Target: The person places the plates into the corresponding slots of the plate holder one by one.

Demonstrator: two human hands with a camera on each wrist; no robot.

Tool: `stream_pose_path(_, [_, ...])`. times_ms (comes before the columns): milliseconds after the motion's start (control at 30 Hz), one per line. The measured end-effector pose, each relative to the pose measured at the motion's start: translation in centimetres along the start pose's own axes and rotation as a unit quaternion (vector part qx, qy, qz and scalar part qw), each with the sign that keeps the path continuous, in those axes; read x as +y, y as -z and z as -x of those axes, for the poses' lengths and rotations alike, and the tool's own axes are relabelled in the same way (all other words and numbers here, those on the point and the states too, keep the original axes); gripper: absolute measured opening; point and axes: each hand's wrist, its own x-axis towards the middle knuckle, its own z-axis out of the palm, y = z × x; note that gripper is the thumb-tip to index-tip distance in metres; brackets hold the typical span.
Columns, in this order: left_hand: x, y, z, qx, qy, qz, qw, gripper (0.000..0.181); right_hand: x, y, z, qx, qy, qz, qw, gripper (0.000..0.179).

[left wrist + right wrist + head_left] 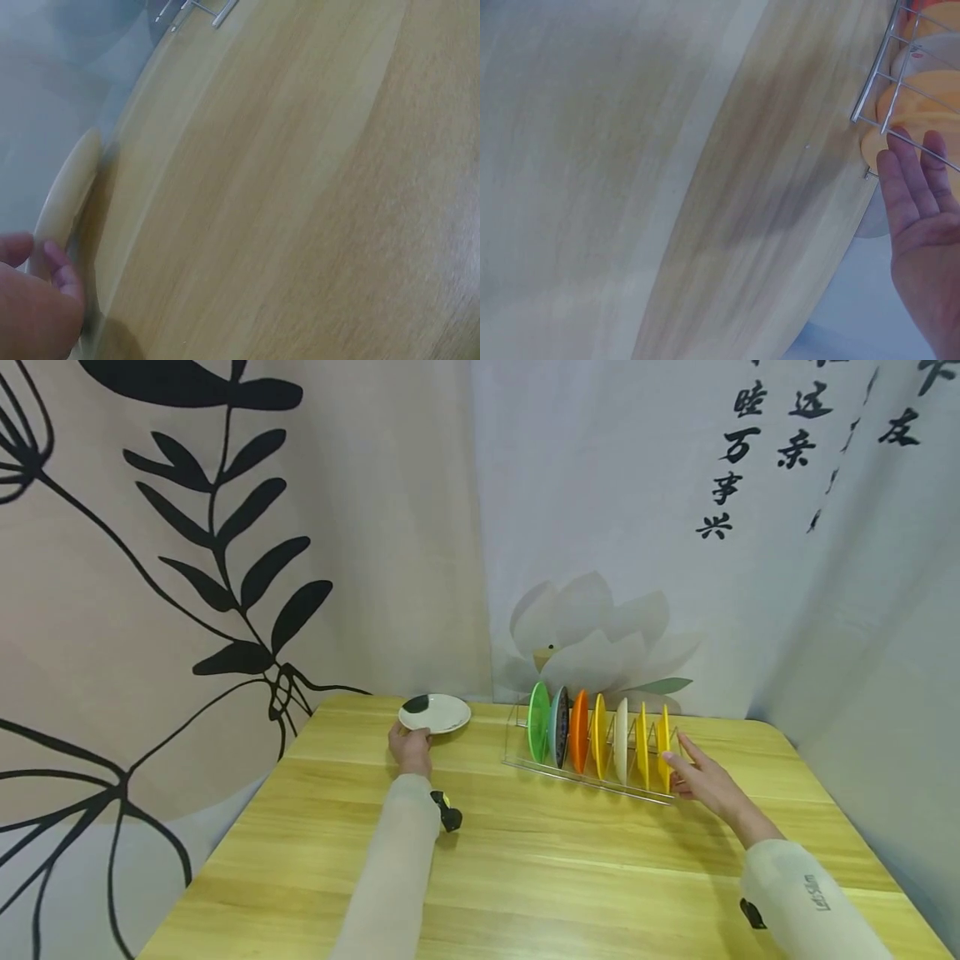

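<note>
In the head view my left hand [410, 752] grips the near edge of a small white plate [442, 713] with a black patch, at the back left of the table. The left wrist view shows the thumb and a finger pinching the rim of this plate [69, 187]. My right hand [708, 785] is at the right end of a wire dish rack [585, 782], its fingers extended beside the last yellow plate [664, 752]. In the right wrist view, the straight fingers of the right hand [926, 247] lie against the rack's end; whether they press on it cannot be told.
Several plates stand upright in the rack: a green plate [537, 722], a dark patterned plate [561, 727], an orange plate [578, 732], a white plate [621, 740] and yellow ones. A wooden table [540, 877] lies below; a printed curtain [405, 527] hangs right behind its back edge.
</note>
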Motion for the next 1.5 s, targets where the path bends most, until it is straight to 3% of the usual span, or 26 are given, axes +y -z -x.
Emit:
stream_pose_path(200, [0.5, 0.5, 0.0, 0.014, -0.004, -0.018, 0.9997, 0.076, -0.1, 0.0, -0.2, 0.0, -0.001, 0.001, 1.0, 0.083])
stream_pose_path(433, [0.3, 1.0, -0.1, -0.007, 0.009, -0.047, 0.9988, 0.077, -0.1, 0.3, 0.0, -0.005, -0.001, 0.009, 1.0, 0.083])
stream_pose_path(633, [0.1, 1.0, 0.0, -0.022, 0.008, -0.035, 0.9991, 0.074, 0.1, 0.3, -0.1, -0.007, 0.002, 0.004, 1.0, 0.085])
stream_pose_path(1000, [1.0, 1.4, 1.4, -0.031, 0.008, -0.05, 0.9983, 0.074, 0.0, 0.1, -0.3, -0.01, 0.001, 0.004, 0.9999, 0.083])
stream_pose_path(1233, [0.8, 2.1, 1.0, -0.041, 0.02, -0.06, 0.9971, 0.071, -0.1, 0.0, 0.0, -0.012, 0.0, 0.005, 0.9999, 0.084])
stream_pose_path(1500, [1.2, 2.7, 0.9, -0.06, 0.02, -0.05, 0.9967, 0.08, -0.1, -0.1, 0.1, -0.011, 0.0, 0.004, 0.9999, 0.084])
